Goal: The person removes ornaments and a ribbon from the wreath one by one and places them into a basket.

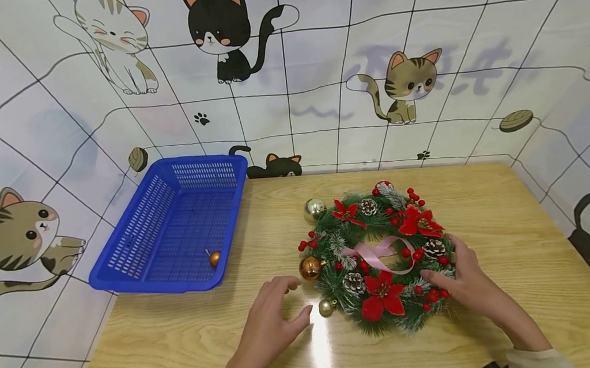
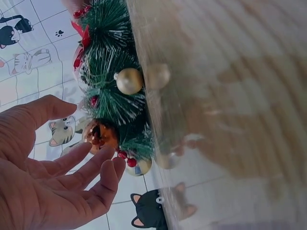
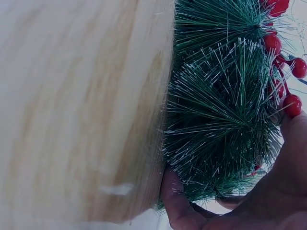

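here, the right hand (image 1: 470, 283) grips the round green bristle wreath (image 1: 371, 228) on the pale wooden table (image 1: 516, 224), the left hand (image 1: 270, 320), fingers loosely curved, holds nothing, and tugging could dislodge the shiny copper-coloured ball (image 1: 310, 268).

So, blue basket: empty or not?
Not empty: in the head view, the blue basket has one small orange ball inside, by its near right corner.

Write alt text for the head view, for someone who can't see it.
A right hand grips a decorated wreath on a wooden table, while the empty left hand is beside it. At left, a blue basket contains one orange bauble.
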### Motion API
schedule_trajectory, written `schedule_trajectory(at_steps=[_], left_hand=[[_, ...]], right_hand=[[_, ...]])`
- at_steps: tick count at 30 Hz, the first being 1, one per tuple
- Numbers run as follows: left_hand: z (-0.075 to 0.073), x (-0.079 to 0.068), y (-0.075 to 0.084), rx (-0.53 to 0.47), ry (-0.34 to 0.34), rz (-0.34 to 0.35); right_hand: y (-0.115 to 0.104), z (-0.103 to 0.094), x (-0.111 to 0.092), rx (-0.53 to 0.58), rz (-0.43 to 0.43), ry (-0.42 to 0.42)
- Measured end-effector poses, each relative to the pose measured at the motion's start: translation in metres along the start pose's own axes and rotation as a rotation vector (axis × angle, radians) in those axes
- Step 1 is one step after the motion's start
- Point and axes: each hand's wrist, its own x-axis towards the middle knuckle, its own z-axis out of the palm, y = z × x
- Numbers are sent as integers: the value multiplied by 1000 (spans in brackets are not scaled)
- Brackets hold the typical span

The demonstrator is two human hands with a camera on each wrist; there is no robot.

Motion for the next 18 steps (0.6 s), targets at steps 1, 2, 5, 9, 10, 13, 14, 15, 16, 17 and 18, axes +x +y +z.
schedule_trajectory(at_steps=[1, 2, 5, 9, 10, 13, 14, 15, 16, 17, 18], left_hand=[[1, 0, 0, -1, -4, 3], [2, 0, 1, 1, -8, 6], [6, 1, 3, -6, -18, 14], [9, 3, 7, -25, -38, 19], [10, 3, 7, -28, -44, 18], [12, 4, 9, -36, -65, 12], [13, 4, 10, -37, -72, 9], [13, 4, 10, -39, -79, 5], [14, 4, 10, -40, -85, 1], [15, 5, 10, -42, -91, -4], [15, 5, 10, -45, -99, -10]], right_hand=[[0, 0, 0, 2, 0, 1], [0, 1, 1, 5, -1, 2], [1, 1, 1, 10, 2, 2], [3, 2, 2, 10, 1, -1], [3, 2, 1, 12, 0, -2], [4, 2, 0, 22, -5, -4], [4, 2, 0, 25, -9, -3], [4, 2, 0, 26, -11, -2], [5, 2, 0, 27, -14, -2], [5, 2, 0, 29, -17, -1], [5, 2, 1, 28, -20, 0]])
